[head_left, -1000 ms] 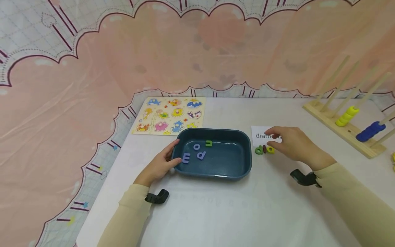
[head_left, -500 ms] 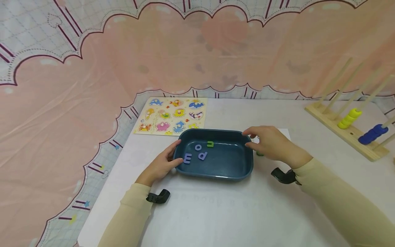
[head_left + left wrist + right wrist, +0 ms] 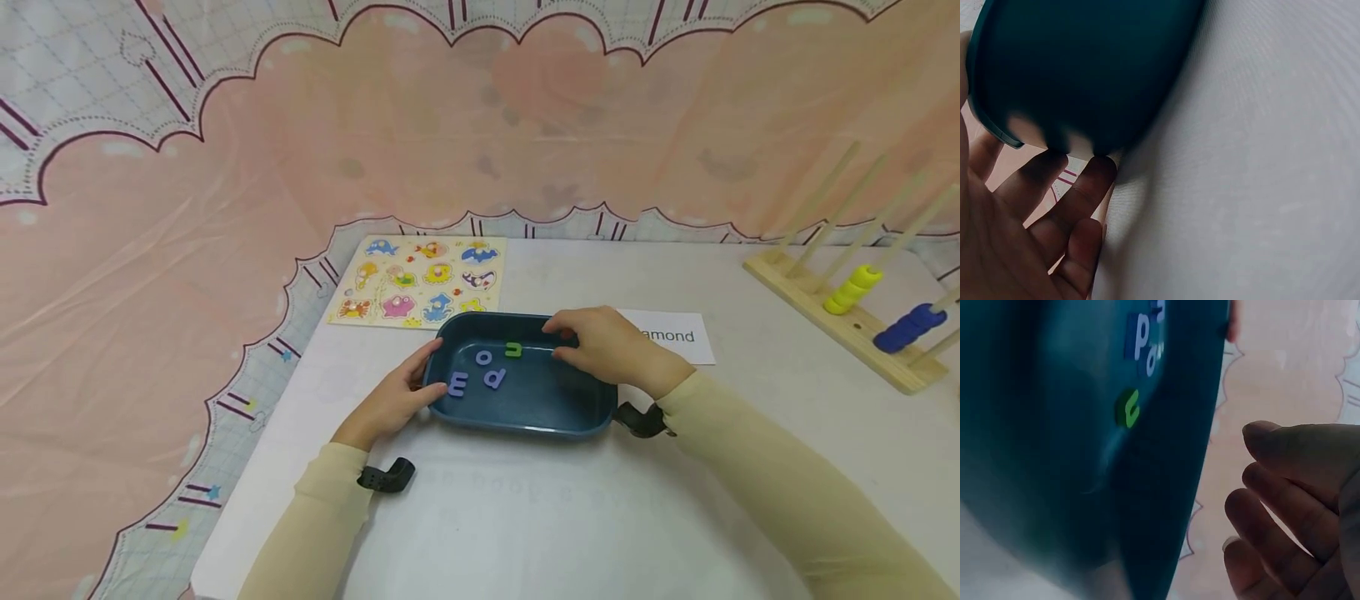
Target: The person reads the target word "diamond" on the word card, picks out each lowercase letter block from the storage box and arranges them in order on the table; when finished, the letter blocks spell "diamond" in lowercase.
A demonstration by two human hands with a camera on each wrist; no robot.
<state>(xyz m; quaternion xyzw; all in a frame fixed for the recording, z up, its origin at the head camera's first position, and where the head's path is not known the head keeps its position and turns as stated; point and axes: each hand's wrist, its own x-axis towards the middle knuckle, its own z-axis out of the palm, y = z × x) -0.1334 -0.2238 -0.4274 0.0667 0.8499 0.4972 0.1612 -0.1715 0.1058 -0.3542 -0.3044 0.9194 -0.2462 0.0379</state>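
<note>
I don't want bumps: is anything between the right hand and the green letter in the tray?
Nothing visible is. In the head view the right hand is over the tray, and the green letter lies inside, left of it; the purple letters are farther left.

The table (image 3: pixel 480 533) is white. On it sit a dark blue tray (image 3: pixel 540 400) and, just behind, a picture board (image 3: pixel 417 288) (full of sea animals). A word card (image 3: pixel 678 337) lies to the right, then a wooden peg stand (image 3: pixel 851 323) farther over.
</note>
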